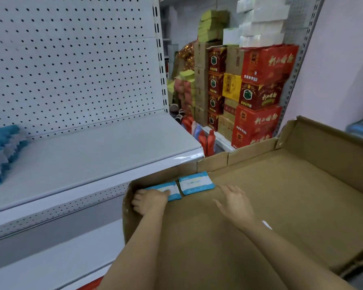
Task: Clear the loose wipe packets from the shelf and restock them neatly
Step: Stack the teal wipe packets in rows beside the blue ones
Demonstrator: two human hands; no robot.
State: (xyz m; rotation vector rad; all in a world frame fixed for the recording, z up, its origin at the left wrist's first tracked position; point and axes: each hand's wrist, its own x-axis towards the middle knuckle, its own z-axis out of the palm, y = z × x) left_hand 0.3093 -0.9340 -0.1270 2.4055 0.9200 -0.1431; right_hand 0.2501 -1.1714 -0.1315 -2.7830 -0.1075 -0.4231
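Hidden: left hand point(150, 200) covers the near end of one wipe packet point(171, 190), fingers curled on it.
Second packet point(196, 183): just beyond the right hand point(235, 203), whose fingers are spread, apart from it.
Cut off: stacked packets point(3, 151) at the frame's left edge.

We saw two flat wipe packets lying side by side in the far left corner of a wide, shallow cardboard box point(281, 195). Both were white with blue borders. The left packet point(173, 190) lay partly covered, and the right packet point(196, 183) lay face up just beside it, a narrow gap between them. On the white shelf point(92, 155), at its left end, stood a leaning row of blue and white packets point(2, 151).
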